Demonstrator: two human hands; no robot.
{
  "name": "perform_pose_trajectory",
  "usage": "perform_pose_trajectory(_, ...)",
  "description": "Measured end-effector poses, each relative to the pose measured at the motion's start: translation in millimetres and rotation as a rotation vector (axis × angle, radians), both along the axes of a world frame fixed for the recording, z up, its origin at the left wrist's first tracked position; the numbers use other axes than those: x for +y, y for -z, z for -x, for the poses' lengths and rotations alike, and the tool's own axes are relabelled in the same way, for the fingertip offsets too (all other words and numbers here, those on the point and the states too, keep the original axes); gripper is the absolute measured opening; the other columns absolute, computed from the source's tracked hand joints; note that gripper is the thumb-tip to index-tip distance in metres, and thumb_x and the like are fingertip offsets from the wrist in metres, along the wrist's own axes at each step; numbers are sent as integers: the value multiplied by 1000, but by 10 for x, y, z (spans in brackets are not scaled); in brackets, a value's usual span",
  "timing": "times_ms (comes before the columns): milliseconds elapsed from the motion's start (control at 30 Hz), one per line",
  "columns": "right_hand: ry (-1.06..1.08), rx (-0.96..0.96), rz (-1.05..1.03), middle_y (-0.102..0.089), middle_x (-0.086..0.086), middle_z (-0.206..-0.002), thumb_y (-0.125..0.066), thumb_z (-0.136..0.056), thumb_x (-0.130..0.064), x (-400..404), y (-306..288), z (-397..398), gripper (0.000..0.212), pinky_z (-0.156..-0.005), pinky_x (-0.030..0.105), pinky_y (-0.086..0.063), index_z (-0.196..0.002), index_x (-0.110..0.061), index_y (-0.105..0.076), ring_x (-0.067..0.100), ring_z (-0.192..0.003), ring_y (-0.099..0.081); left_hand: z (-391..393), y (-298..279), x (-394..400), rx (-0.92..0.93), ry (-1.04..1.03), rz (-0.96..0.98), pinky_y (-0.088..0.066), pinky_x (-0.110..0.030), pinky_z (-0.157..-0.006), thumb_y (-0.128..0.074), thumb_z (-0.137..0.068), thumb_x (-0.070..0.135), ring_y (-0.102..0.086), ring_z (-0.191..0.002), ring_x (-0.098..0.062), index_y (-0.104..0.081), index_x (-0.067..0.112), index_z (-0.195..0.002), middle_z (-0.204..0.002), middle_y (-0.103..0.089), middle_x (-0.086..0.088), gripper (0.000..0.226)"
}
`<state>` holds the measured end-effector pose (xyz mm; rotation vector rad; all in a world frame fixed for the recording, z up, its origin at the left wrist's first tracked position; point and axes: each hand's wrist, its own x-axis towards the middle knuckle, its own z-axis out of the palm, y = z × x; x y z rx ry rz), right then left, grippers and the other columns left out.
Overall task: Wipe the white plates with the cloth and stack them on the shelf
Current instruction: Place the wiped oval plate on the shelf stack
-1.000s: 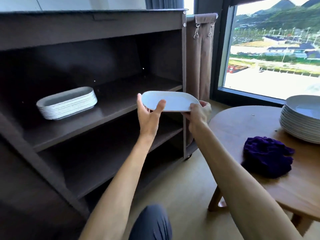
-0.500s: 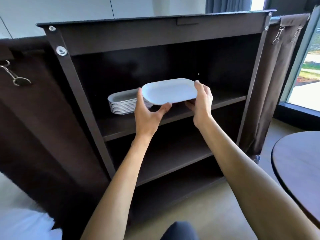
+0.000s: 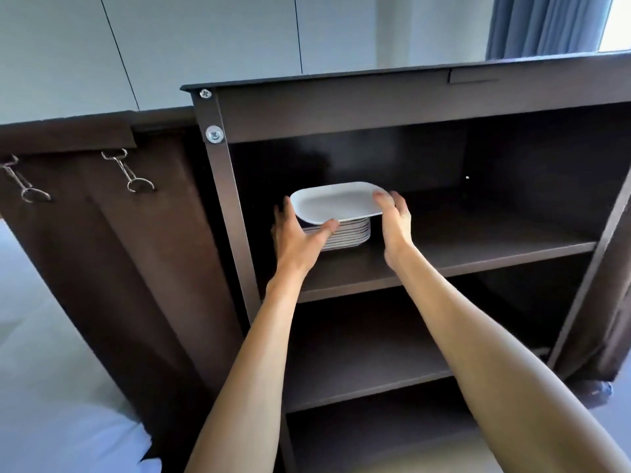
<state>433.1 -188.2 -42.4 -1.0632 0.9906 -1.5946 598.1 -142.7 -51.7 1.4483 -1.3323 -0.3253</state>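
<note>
Both arms extended forward, hands level.
I see my left hand (image 3: 296,237) and right hand (image 3: 392,222) gripping opposite ends of one plate (image 3: 336,201), thumbs on the rim.

I see open room along the top shelf (image 3: 478,247) to the right of the plate stack (image 3: 345,235). The left upright post (image 3: 227,206) stands close beside my left hand (image 3: 297,233), hemming it in. Below, the middle shelf (image 3: 358,363) lies bare.

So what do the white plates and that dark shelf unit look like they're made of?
Top plate and the stack under it: smooth glossy white, thin rims, probably glazed ceramic or melamine. Shelf unit: dark brown matte board, faint grain, likely laminate, with metal screws.
</note>
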Motion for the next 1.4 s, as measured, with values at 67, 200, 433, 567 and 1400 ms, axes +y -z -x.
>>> perform_pose_trajectory(67, -33, 21, -2, -48, 1, -146, -65, -96, -35, -83, 30, -104, 69, -101, 25, -33, -156, -16, -36, 13, -126, -46, -91, 32, -76, 51, -17, -6, -19, -44, -127, -80, -82, 52, -17, -157, -25, -13, 17, -165, -171, -16, -7, 111)
perform_pose_trajectory(200, -63, 79, -22, -50, 0, -136, -67, -96, -32, -272, 120, -261, 70, -98, 24, -36, -156, -16, -34, 13, -119, -48, -193, 52, -170, 90, -48, -44, -24, -39, -125, -77, -87, 47, -26, -154, -25, -14, 17, -165, -169, -24, -7, 105)
perform_pose_trajectory(433, -38, 277, -34, -49, 9, -150, -65, -98, -32, -570, 238, -317, 72, -108, 30, -37, -157, -15, -28, 27, -137, -48, -225, 72, -350, 145, -63, -107, -30, -36, -119, -77, -89, 42, -34, -149, -27, -15, 17, -164, -163, -34, -10, 101)
perform_pose_trajectory(567, -12, 358, -35, -44, 11, -156, -59, -101, -37, -549, 255, -321, 74, -113, 33, -34, -161, -15, -21, 30, -143, -42, -220, 96, -382, 114, -89, -90, -40, -36, -114, -76, -89, 35, -47, -139, -27, -37, 14, -157, -150, -49, -9, 81)
perform_pose_trajectory(1400, 908, 1337, -935, -54, 22, -139, -54, -94, -33, 2942, 1607, 3750, 39, -116, 52, -20, -130, -19, -62, 38, -136, -38, 3777, 1601, 1885, -276, 940, -48, -48, -43, -83, -43, -99, 29, -64, -100, -35, -72, 5, -93, -102, -70, -16, 39)
